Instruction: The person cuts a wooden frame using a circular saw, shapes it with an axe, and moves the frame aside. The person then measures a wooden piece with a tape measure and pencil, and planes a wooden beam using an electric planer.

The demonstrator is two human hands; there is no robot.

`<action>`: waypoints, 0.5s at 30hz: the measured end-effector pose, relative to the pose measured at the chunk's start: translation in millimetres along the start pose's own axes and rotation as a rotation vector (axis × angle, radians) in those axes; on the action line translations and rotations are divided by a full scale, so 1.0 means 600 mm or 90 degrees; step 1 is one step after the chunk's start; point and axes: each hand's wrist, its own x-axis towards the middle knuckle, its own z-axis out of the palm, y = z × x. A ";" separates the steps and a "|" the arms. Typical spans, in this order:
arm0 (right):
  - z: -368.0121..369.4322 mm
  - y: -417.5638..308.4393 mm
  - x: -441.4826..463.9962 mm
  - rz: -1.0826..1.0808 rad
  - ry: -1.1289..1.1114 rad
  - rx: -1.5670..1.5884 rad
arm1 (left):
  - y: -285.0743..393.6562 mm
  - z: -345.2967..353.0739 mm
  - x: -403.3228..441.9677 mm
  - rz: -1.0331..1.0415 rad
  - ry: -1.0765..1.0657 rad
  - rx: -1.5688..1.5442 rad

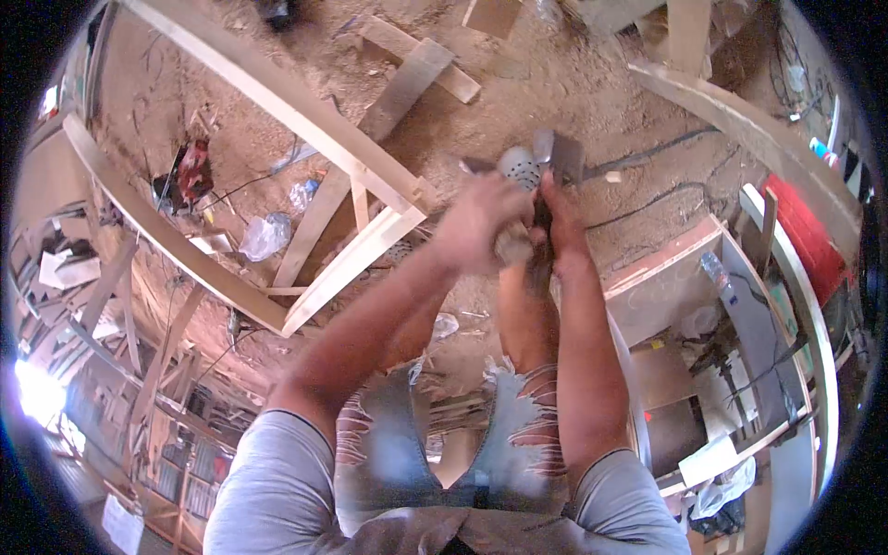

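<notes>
My left hand (481,222), smeared by motion, is curled in front of my shins, close beside my other hand. A pale, rounded piece (513,245) shows at its fingers; its kind is unclear. My right hand (564,222) is closed around a dark tool with a broad, flat grey end (559,155), which points away from me. The tool's exact kind cannot be made out. Just beyond my left hand is a grey shoe with holes (520,166) on my foot. Whether the two hands touch the same thing is hidden by the fingers.
A pale wooden frame (277,97) stands to the left. Crossed boards (412,83) lie on the sandy ground ahead. Dark cables (657,148) run to the right. An open wooden cabinet (666,277) stands at the right, near a curved plank (740,120). A clear plastic bag (264,238) lies left.
</notes>
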 end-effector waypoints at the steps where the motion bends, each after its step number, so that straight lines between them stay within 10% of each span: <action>1: 0.006 0.033 0.013 0.003 -0.026 0.029 | 0.026 0.009 -0.017 0.007 0.024 0.015; 15: 0.151 0.023 0.182 -0.088 0.013 -0.460 | 0.086 0.002 -0.300 -0.444 0.212 -0.152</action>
